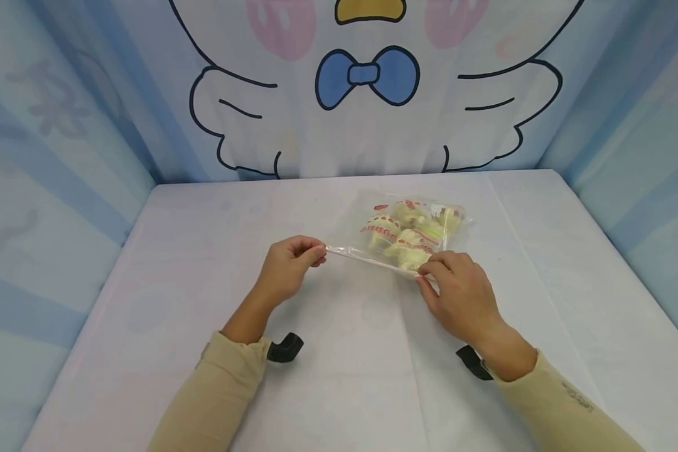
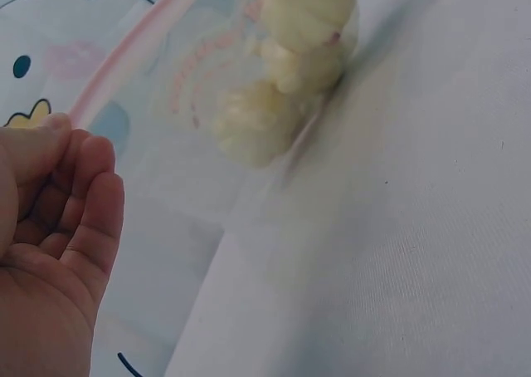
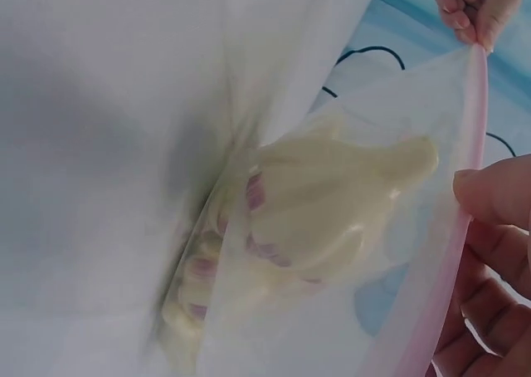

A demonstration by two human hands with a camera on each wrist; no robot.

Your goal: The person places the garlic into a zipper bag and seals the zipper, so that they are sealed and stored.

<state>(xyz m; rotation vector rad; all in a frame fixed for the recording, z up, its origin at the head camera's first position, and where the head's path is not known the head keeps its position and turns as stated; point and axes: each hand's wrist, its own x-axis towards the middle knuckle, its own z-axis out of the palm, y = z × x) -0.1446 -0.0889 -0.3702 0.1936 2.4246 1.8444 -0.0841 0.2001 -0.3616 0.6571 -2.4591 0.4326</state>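
Observation:
A clear zip bag (image 1: pixel 409 232) lies on the white table (image 1: pixel 339 376), holding several cream-coloured soft toys (image 1: pixel 409 242) with red markings. My left hand (image 1: pixel 290 267) pinches the left end of the bag's zip strip (image 1: pixel 367 257). My right hand (image 1: pixel 457 292) pinches the right end of the same strip. In the left wrist view, the left hand (image 2: pixel 54 227) sits beside the pink strip (image 2: pixel 124 53), with the toys (image 2: pixel 286 70) beyond. In the right wrist view, the right fingers (image 3: pixel 498 244) grip the pink strip (image 3: pixel 465 186), and the toys (image 3: pixel 323 203) show through the plastic.
Blue and white cartoon-print cloth walls (image 1: pixel 367 88) close in the table at the back and both sides. Bare tabletop lies to the left, right and front of the bag.

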